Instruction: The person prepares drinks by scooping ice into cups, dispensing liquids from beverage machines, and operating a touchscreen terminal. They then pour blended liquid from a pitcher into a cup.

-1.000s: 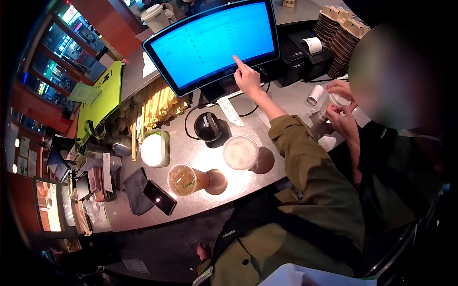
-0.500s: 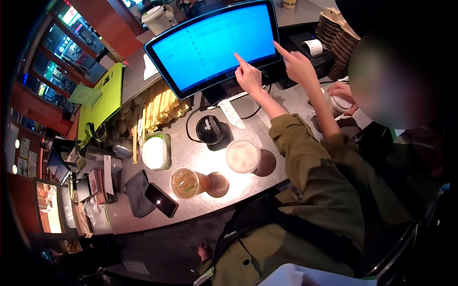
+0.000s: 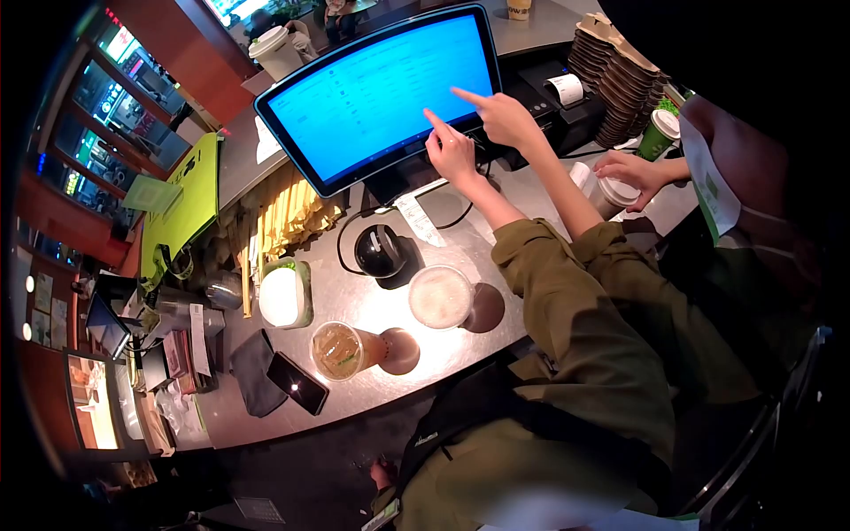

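My right hand (image 3: 453,155), in a rolled olive sleeve, points its index finger at the lower part of the lit blue touchscreen (image 3: 381,93); whether it touches, I cannot tell. A small hand low beside the dark apron, seemingly my left hand (image 3: 382,472), hangs away from the counter with its fingers unclear. From the right, a co-worker's hand (image 3: 509,121) also points over the screen. Another hand (image 3: 633,173) there rests around a white-lidded cup (image 3: 614,196). Below the screen stand a black dome-shaped device (image 3: 381,250) and a foam-topped drink (image 3: 440,297).
An iced drink (image 3: 338,350), a phone (image 3: 297,383) and a dark cloth (image 3: 257,372) are near the counter's front edge. A white-topped container (image 3: 282,296) stands left. Stacked cardboard carriers (image 3: 615,80), a receipt printer (image 3: 571,115) and a green cup (image 3: 657,134) are at right.
The co-worker's pointing hand has moved left over the screen. The head at right has shifted, uncovering the green cup. My view has turned slightly; my right hand stays pointing at the screen.
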The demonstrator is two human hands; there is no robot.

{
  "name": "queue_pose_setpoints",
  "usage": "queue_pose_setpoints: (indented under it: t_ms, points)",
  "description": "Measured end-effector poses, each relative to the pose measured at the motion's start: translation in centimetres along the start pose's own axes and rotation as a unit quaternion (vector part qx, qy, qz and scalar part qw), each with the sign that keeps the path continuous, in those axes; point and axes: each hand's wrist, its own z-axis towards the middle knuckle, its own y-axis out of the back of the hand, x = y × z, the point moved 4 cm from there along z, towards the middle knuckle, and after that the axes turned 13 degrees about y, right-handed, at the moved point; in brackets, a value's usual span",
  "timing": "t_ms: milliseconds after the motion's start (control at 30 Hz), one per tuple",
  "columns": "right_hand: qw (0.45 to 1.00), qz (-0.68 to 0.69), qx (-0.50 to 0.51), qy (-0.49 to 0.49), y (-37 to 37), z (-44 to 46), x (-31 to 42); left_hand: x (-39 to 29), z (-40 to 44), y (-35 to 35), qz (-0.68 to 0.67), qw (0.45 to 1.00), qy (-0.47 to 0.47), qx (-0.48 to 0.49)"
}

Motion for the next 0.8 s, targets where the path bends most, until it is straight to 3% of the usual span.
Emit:
queue_pose_setpoints:
  t_ms: [233,333,633,733,800]
  points:
    - [1.000,0.008,0.000,-0.003,0.6,0.0,0.1,0.0,-0.8,0.0,-0.024,0.999,-0.033,0.025]
    - [1.000,0.007,0.006,-0.004,0.7,-0.2,0.2,-0.4,-3.0,-1.4,-0.047,0.998,0.006,-0.047]
    - [1.000,0.025,0.002,-0.016,1.2,-0.5,0.8,0.2,-2.5,-0.9,-0.030,0.998,0.051,-0.019]
    - [0.999,0.027,0.004,-0.022,1.7,-0.7,0.8,1.1,-1.6,-0.7,-0.066,0.995,-0.012,-0.072]
    - [0.999,0.027,0.007,-0.026,2.0,-0.8,0.9,1.2,-0.9,-0.7,-0.051,0.998,-0.001,-0.028]
